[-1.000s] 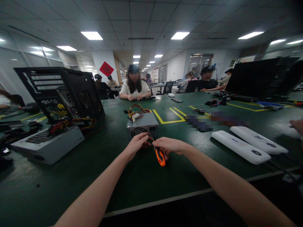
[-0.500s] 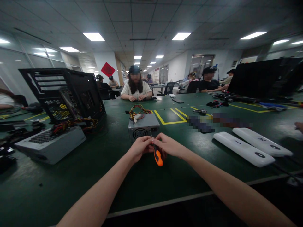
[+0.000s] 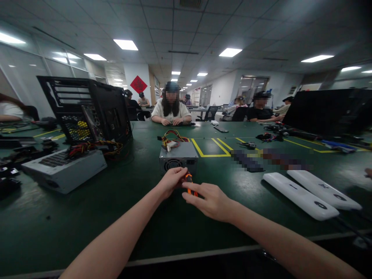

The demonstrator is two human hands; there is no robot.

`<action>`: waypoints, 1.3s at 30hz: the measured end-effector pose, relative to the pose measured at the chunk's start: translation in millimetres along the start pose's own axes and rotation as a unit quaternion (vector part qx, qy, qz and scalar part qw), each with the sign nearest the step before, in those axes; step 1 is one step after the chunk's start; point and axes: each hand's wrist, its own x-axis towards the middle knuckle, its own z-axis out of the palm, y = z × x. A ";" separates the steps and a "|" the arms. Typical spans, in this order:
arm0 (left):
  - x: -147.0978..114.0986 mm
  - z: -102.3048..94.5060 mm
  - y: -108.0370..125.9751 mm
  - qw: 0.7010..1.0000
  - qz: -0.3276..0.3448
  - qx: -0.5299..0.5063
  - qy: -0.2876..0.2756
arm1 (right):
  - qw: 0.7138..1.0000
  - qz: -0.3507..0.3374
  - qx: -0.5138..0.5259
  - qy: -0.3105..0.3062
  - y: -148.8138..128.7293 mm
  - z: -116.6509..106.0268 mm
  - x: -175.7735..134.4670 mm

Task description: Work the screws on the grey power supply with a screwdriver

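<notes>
An orange and black screwdriver is between my hands, just in front of a grey power supply unit. My left hand pinches the screwdriver at its front end; the shaft and tip are hidden by the fingers. From the right, my right hand has its fingers around the orange handle, which shows between them. The power supply stands on the green table with its fan grille and socket toward me. A bundle of coloured cables lies on top of it.
To the left stand a black computer case and another power supply. Two white power banks lie at the right, with a black monitor behind. A person sits across the green table.
My right hand has slid back from the screwdriver's front end onto its handle, with fingers more stretched. My left hand stays at the front end. The view has shifted slightly.
</notes>
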 end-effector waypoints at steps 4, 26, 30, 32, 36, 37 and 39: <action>-2.1 -4.1 2.5 0.999 0.011 0.015 0.026 | 0.995 0.057 -0.001 0.081 -1.7 2.9 4.4; 1.2 -7.5 -1.0 0.999 0.016 0.006 0.049 | 0.979 0.009 0.109 0.172 -10.0 5.9 4.2; -0.9 -5.6 -1.1 0.998 0.011 0.013 0.058 | 0.981 0.000 0.090 0.174 -9.8 13.4 5.0; -1.3 -4.7 -1.0 0.998 0.012 0.017 0.066 | 0.974 0.003 0.125 0.191 -8.2 19.4 5.4; 0.1 -4.6 -1.2 0.996 0.012 0.021 0.081 | 0.965 0.009 0.168 0.201 -5.6 23.1 5.8; 0.5 -4.9 -1.5 0.997 0.012 0.022 0.079 | 0.965 0.008 0.170 0.200 -5.6 21.6 6.1; 0.9 -5.8 -1.9 0.998 0.012 0.018 0.065 | 0.970 0.003 0.155 0.190 -6.5 17.7 6.7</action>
